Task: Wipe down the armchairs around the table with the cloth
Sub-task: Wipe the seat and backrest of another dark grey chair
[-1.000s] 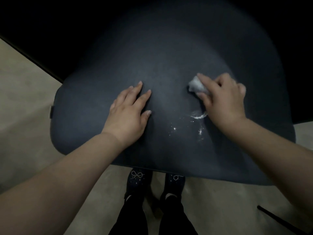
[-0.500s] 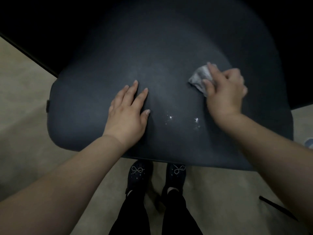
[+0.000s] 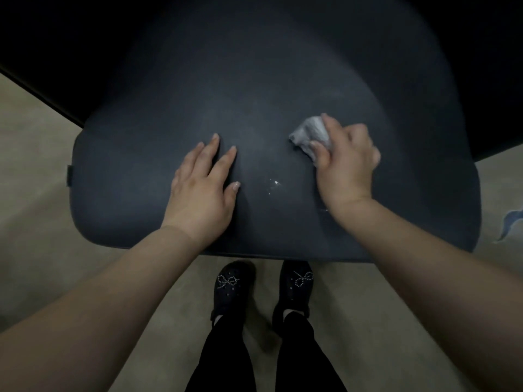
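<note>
- We look straight down on the dark armchair seat [image 3: 158, 176], our landmark here.
- Our left hand [image 3: 202, 188] lies flat on the seat's middle, fingers straight and slightly spread — its grip wide and holding nothing.
- Our right hand [image 3: 345, 162] sits right of centre on the seat, its grip curled round the crumpled pale cloth [image 3: 310, 132], which touches the cushion and pokes out past the fingers [image 3: 329, 124].
- Small white specks [image 3: 274, 185] mark the seat between the two hands.
- Just off the seat's near edge, dark shoes [image 3: 232, 287] with beaded bows stand on the beige floor [image 3: 36, 222].
</note>
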